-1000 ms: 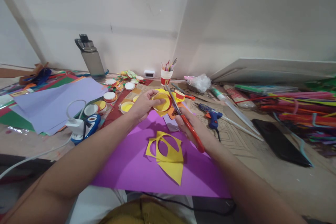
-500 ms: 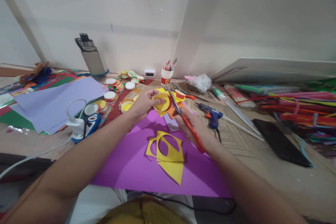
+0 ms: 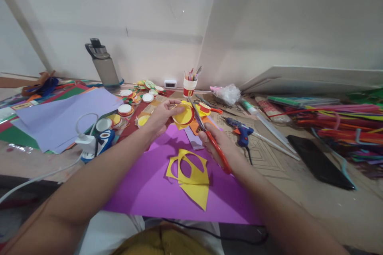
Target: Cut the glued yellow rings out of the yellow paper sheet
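My left hand [image 3: 165,116] pinches a round yellow paper piece with a red rim [image 3: 184,116], held up above the purple sheet [image 3: 143,191]. Extra yellow paper sticks out round its edge. In my right hand [image 3: 220,143] are red-handled scissors [image 3: 216,146], their blades pointing up and away, close beside the right edge of the round piece. Whether the blades touch the paper, I cannot tell. Below both hands, yellow paper offcuts [image 3: 196,173] with round holes lie on the purple sheet.
To the right lie a blue glue gun [image 3: 243,130] with its cord, a black phone-like slab [image 3: 320,162] and colourful pipe cleaners [image 3: 353,127]. A bottle [image 3: 104,67], lilac paper [image 3: 72,113] and a power strip [image 3: 103,143] stand left. Behind is a cup of pens [image 3: 190,84].
The round piece has turned a little in my left hand, showing more of its yellow face. My right hand and the scissors have shifted slightly left.
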### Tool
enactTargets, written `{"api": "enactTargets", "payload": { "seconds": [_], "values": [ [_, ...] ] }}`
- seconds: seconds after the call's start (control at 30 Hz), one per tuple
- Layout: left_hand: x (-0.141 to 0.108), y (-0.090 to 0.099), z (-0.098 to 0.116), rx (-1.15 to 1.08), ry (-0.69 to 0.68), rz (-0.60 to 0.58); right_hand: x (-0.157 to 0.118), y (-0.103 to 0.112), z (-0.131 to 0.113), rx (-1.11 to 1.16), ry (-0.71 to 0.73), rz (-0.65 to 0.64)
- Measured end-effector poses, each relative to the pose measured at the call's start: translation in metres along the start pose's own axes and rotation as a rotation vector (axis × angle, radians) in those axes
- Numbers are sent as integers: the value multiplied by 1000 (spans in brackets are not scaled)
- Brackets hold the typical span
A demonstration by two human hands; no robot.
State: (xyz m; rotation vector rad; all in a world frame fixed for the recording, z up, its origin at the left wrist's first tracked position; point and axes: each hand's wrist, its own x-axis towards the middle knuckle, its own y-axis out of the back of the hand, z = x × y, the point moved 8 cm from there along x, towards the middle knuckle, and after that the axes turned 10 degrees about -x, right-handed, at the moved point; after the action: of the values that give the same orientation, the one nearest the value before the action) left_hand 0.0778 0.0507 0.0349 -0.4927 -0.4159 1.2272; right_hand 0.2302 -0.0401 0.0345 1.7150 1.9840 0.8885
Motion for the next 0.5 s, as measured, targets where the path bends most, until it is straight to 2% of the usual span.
{"api": "enactTargets", "payload": {
  "seconds": [0.1,0.2,0.37,0.5],
  "values": [
    [-5,-9,-20,-152,96,-5,1,2,2,42,-19,35],
    [-9,-16,-34,-204,156,-14,-1,5,-2,43,-23,62],
    [-6,-8,-27,-141,63,64,-3,7,-10,-34,21,51],
    [-5,-11,-20,-49,25,-5,-1,6,-10,-43,44,46]
  ]
}}
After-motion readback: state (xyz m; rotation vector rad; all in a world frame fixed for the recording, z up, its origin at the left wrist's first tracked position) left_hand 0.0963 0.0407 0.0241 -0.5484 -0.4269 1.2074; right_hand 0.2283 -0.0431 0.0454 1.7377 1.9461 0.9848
